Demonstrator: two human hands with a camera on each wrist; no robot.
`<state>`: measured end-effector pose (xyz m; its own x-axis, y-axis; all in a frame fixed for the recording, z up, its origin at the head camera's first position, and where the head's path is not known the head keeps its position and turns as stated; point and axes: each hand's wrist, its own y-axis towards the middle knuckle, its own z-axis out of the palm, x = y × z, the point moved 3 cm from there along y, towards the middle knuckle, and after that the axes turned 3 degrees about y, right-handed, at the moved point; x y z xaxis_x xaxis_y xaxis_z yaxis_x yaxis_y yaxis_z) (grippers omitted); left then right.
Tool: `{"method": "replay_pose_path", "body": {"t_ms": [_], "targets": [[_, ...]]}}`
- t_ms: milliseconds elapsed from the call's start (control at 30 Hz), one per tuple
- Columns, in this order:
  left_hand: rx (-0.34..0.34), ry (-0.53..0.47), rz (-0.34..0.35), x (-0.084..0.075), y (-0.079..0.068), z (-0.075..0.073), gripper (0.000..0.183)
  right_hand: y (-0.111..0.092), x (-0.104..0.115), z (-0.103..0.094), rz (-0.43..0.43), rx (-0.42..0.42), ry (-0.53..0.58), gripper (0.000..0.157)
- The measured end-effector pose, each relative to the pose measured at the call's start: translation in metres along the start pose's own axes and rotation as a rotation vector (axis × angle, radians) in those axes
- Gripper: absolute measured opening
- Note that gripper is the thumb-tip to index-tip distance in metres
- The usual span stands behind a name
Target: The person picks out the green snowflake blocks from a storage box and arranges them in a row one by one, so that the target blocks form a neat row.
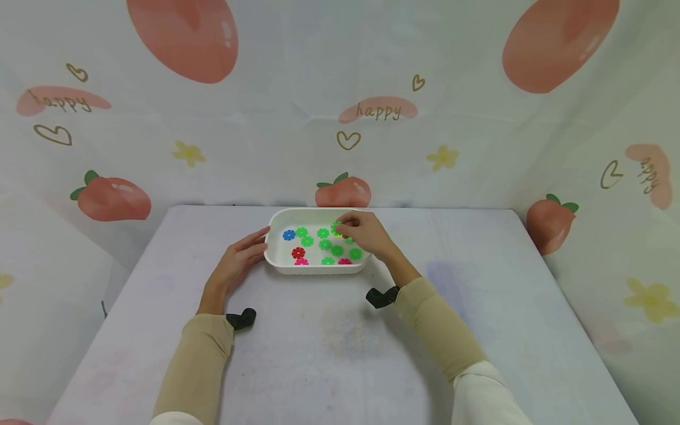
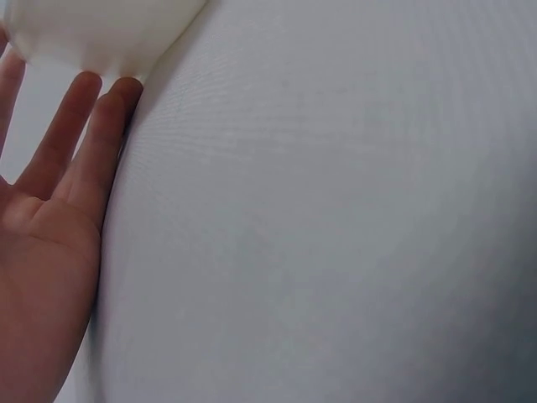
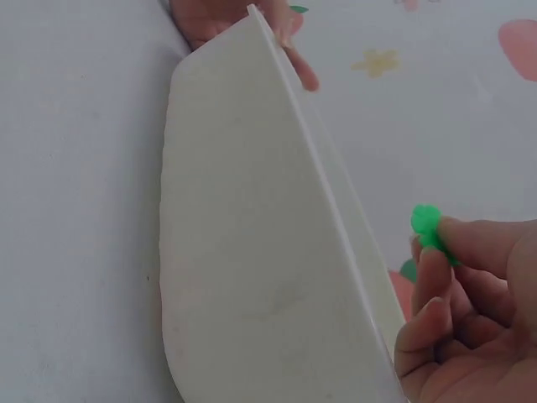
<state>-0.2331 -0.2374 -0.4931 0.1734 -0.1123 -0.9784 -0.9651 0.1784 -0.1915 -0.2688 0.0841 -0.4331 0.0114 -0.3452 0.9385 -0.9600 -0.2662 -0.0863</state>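
Note:
A white plastic tray (image 1: 319, 270) stands near the back of the table with several flower-shaped plastic discs in it, mostly green (image 1: 337, 251), plus a blue one (image 1: 289, 235) and a red one (image 1: 298, 252). My left hand (image 1: 239, 265) rests with extended fingers against the tray's left end; in the left wrist view its fingertips touch the tray wall (image 2: 101, 34). Above the tray's right part, my right hand (image 1: 366, 233) pinches a green flower disc (image 3: 426, 220) between thumb and fingers. In the right wrist view the tray's side (image 3: 243, 201) hides the discs inside.
The table (image 1: 319, 354) is covered with a pale cloth. Behind it hangs a white backdrop (image 1: 287, 141) printed with peaches, hearts and flowers. A black wrist mount (image 1: 243, 319) sticks out at the left cuff, another mount (image 1: 382, 297) at the right.

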Motion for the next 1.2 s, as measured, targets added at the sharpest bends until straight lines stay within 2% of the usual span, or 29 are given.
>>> {"method": "replay_pose_path", "body": {"t_ms": [200,300,600,967,1200], "targets": [[-0.001,-0.001,-0.002,0.0,0.001,0.0,0.056,-0.006,-0.005,-0.017,0.019,-0.11,0.177,0.029],[0.001,0.003,-0.001,-0.001,0.001,0.001,0.056,-0.009,-0.007,-0.026,0.014,-0.147,0.213,0.031],[-0.003,0.034,0.0,-0.002,0.001,0.002,0.056,-0.018,-0.015,-0.044,0.027,-0.204,0.206,0.033],[0.0,0.042,-0.042,-0.002,0.0,0.002,0.057,-0.024,-0.035,-0.062,0.061,-0.257,0.245,0.034],[-0.005,0.036,-0.039,-0.002,-0.002,0.001,0.058,-0.032,-0.049,-0.074,0.067,-0.288,0.19,0.031]]}}
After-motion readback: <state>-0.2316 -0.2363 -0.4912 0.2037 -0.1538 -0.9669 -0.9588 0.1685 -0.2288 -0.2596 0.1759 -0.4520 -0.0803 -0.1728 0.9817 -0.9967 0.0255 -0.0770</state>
